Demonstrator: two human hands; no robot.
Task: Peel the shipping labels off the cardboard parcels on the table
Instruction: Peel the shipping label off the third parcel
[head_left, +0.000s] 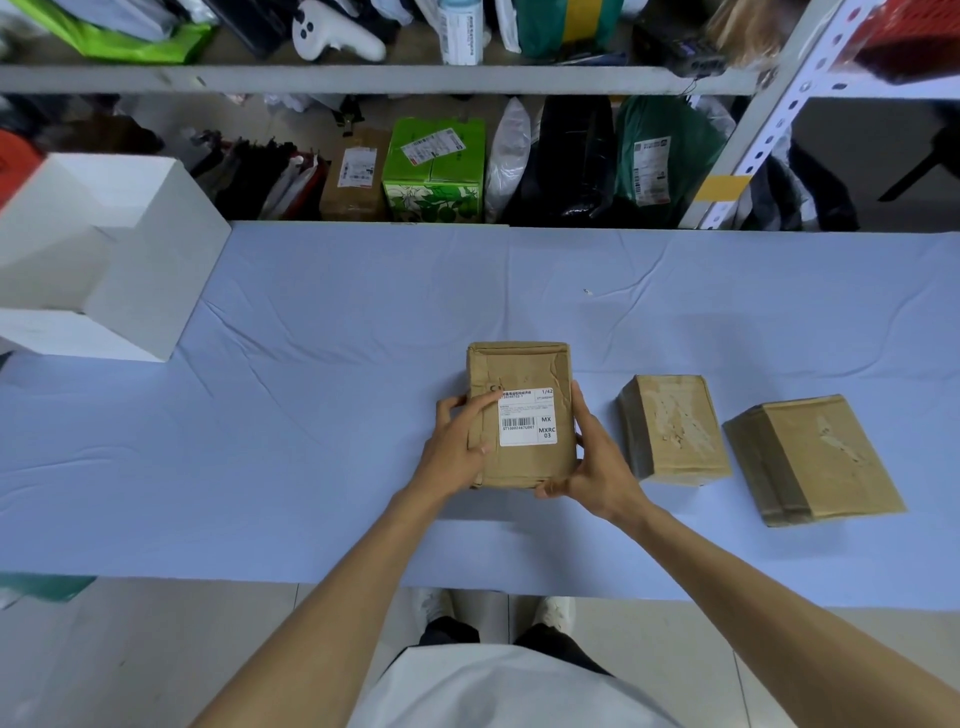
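Left hand (457, 441): clasps the left edge of the parcel (519, 364); one fingertip on the upper-left corner of the label (527, 418).
Right hand (597, 460): grasps the right edge, thumb along the side, fingers curled under the near corner.
Parcel position: mid-table (311, 415), toward the near edge; lifted or resting, cannot tell.
Orientation: long axis runs away from the person; label faces up.
Beside: two other parcels (672, 428) to the right.

labelled parcel (519, 364) brown; label (527, 423) white, black barcode and text. second parcel (672, 426) and third parcel (815, 457) brown, whitish scuffs on top. tablecloth (311, 415) pale blue. big box (130, 249) white. shelf carton (434, 171) green, leaf print.
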